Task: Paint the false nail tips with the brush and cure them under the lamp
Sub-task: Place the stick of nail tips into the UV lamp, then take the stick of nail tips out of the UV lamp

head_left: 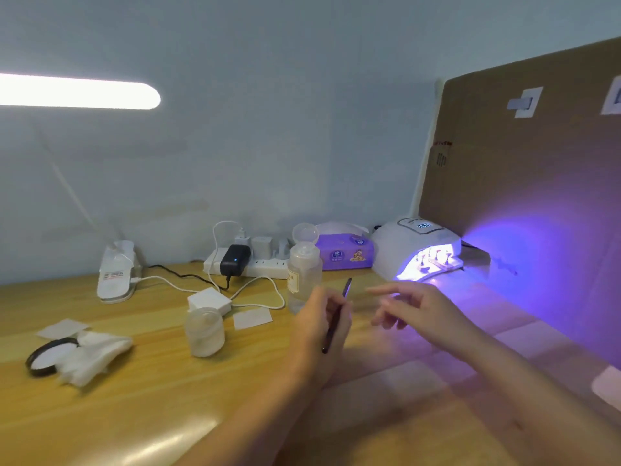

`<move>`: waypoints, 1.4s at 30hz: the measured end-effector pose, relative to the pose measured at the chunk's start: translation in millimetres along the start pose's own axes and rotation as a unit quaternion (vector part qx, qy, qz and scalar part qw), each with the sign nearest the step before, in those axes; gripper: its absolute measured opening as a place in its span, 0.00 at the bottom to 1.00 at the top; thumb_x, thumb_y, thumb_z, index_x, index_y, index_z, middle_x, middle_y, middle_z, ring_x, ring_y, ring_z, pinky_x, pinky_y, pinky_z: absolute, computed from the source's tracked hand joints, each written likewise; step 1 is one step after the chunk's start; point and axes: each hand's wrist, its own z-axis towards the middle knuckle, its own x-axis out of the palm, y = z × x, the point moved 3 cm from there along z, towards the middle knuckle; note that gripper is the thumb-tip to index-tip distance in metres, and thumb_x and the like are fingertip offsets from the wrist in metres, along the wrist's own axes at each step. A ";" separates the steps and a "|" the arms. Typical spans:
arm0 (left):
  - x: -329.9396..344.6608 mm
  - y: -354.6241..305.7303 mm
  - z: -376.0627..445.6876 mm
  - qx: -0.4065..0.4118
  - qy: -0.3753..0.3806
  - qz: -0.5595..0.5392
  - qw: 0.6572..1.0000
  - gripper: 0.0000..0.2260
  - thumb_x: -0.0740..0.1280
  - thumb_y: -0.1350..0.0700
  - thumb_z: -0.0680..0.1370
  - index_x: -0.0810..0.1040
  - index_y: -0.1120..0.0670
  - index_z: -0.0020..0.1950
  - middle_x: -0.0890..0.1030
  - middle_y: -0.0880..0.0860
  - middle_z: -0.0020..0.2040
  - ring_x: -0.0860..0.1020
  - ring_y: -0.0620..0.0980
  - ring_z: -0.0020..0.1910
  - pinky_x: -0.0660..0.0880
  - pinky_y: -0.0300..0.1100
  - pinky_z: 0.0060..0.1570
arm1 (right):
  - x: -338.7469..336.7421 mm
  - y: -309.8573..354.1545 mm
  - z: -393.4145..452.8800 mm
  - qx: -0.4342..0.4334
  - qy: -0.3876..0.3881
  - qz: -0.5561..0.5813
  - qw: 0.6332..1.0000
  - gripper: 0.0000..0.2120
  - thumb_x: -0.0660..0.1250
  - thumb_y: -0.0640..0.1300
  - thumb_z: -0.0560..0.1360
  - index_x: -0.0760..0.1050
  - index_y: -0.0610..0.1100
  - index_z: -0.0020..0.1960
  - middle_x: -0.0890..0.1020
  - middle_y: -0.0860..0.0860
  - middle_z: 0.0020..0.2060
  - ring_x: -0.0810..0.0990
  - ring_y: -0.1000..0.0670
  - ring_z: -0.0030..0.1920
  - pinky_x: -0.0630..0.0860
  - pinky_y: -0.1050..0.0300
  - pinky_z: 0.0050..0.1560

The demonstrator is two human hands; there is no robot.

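The white curing lamp (408, 245) stands at the back right of the wooden table (134, 398) and glows violet. Inside its mouth a holder with several false nail tips on sticks (433, 260) is lit. My left hand (319, 324) grips a thin dark brush (337, 314) that points up and away. My right hand (416, 309) hovers with relaxed fingers, holding nothing, a short way in front of the lamp.
A clear bottle (304, 274) with its flip cap up stands just behind my left hand. A frosted jar (205, 331), white pads (210, 301), a power strip (255, 260) with cables, a tissue pack (346, 253), a black-rimmed lid (50, 356), crumpled wipes (95, 354) and a cardboard panel (537, 163) surround the work area.
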 end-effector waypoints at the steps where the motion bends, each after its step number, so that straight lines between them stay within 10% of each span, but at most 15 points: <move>1: -10.3 -4.7 -3.2 0.029 -0.007 0.007 1.000 0.12 0.65 0.71 0.77 0.70 0.54 0.43 0.69 0.44 0.29 0.66 0.39 0.27 0.63 0.29 0.30 | 12.4 9.7 -7.1 -0.005 0.033 0.006 0.999 0.15 0.61 0.36 0.80 0.77 0.52 0.58 0.86 0.48 0.39 0.81 0.52 0.37 0.75 0.61 0.40; 18: -249.6 -29.5 -92.0 0.232 0.030 0.428 0.873 0.10 0.66 0.59 0.77 0.82 0.58 0.56 0.82 0.53 0.54 0.81 0.52 0.51 0.77 0.44 0.51 | 235.5 134.5 -6.4 -0.119 0.229 0.051 0.965 0.27 0.55 0.30 0.75 0.70 0.52 0.67 0.79 0.53 0.56 0.82 0.54 0.48 0.80 0.56 0.47; 27: -363.0 -36.5 -138.7 0.096 -0.033 0.516 0.850 0.11 0.66 0.59 0.77 0.84 0.59 0.55 0.85 0.51 0.47 0.83 0.50 0.45 0.77 0.44 0.45 | 346.4 172.8 20.5 -0.081 0.085 0.114 0.986 0.21 0.57 0.34 0.77 0.71 0.53 0.64 0.80 0.55 0.56 0.80 0.52 0.48 0.78 0.53 0.49; 34: -482.0 4.3 -161.0 -0.181 -0.202 0.486 0.831 0.08 0.68 0.57 0.78 0.83 0.51 0.56 0.83 0.47 0.51 0.78 0.41 0.47 0.70 0.28 0.44 | 436.6 193.9 34.1 -0.080 0.091 0.065 0.991 0.28 0.56 0.35 0.75 0.63 0.48 0.74 0.76 0.51 0.63 0.76 0.62 0.38 0.72 0.70 0.37; 42: -610.5 52.8 -162.3 -0.357 -0.279 0.480 0.751 0.15 0.61 0.55 0.81 0.73 0.55 0.68 0.78 0.55 0.60 0.77 0.52 0.49 0.73 0.44 0.43 | 511.1 213.5 29.4 -0.155 0.141 -0.050 0.977 0.34 0.59 0.36 0.74 0.53 0.46 0.78 0.71 0.49 0.67 0.64 0.49 0.69 0.63 0.57 0.68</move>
